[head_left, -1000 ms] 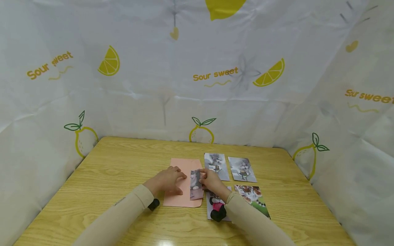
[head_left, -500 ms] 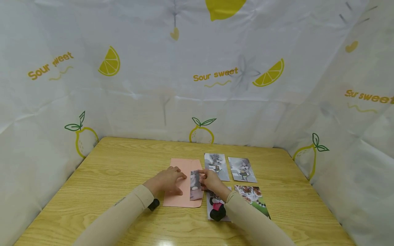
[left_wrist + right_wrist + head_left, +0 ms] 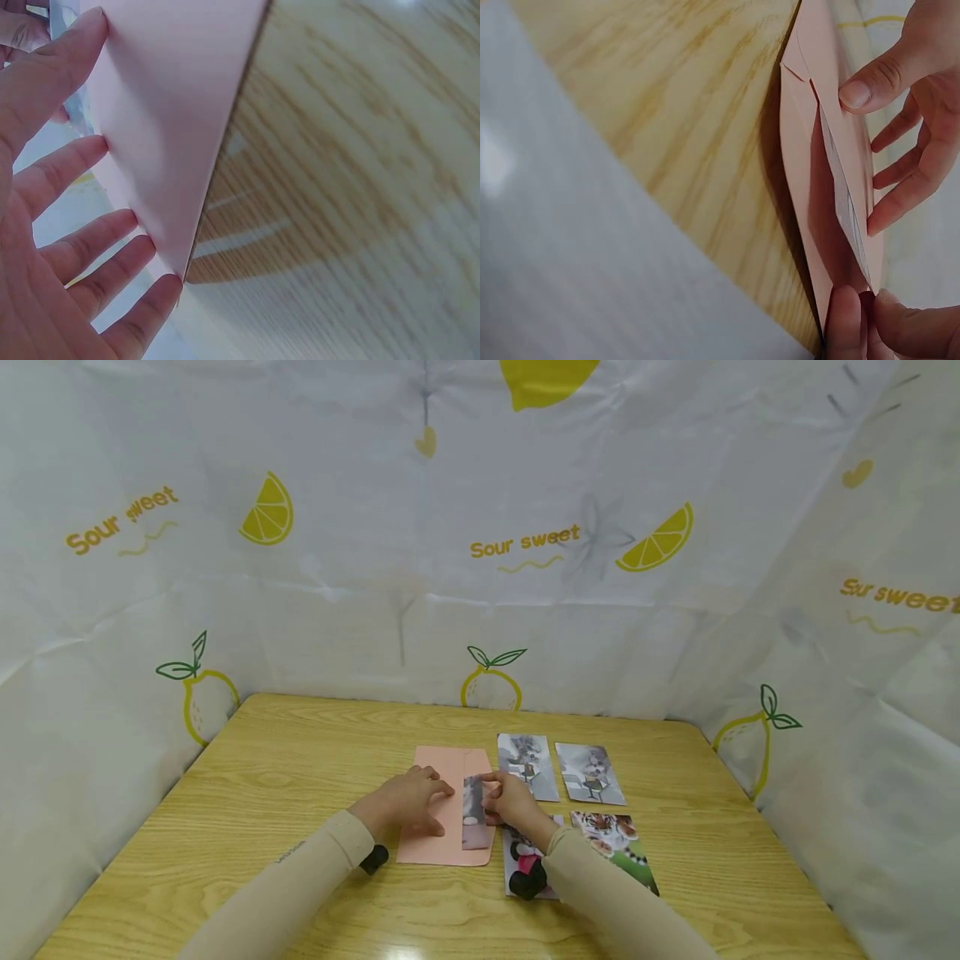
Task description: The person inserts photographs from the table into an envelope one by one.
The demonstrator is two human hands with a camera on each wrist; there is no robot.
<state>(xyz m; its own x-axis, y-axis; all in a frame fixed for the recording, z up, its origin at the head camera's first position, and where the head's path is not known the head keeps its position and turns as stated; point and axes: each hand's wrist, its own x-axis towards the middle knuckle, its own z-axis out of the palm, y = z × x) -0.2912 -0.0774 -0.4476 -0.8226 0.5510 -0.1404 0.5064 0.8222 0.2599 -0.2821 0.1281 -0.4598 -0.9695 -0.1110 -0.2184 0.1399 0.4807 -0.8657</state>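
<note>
A pink envelope (image 3: 448,762) lies on the wooden table with its opening on the right side. Part of a photo card (image 3: 473,810) shows at that opening, the rest tucked inside the envelope. My right hand (image 3: 517,803) pinches the card's right edge. In the right wrist view, the card (image 3: 840,176) slants within the parted envelope, between thumb and fingers at the bottom. My left hand (image 3: 403,800) rests on the envelope's left part with fingers spread; the left wrist view has its fingertips (image 3: 96,146) touching the pink paper (image 3: 180,97).
Two greyish photo cards (image 3: 528,768) lie behind and right of my right hand. Nearer are a tiger picture (image 3: 603,835) and another card, partly covered by my right sleeve and a black-and-pink wrist item (image 3: 528,877). A lemon-print cloth (image 3: 360,635) encloses the table.
My right hand has shifted slightly left with the photo card, and a little less of the card's picture shows. The left hand stays in place.
</note>
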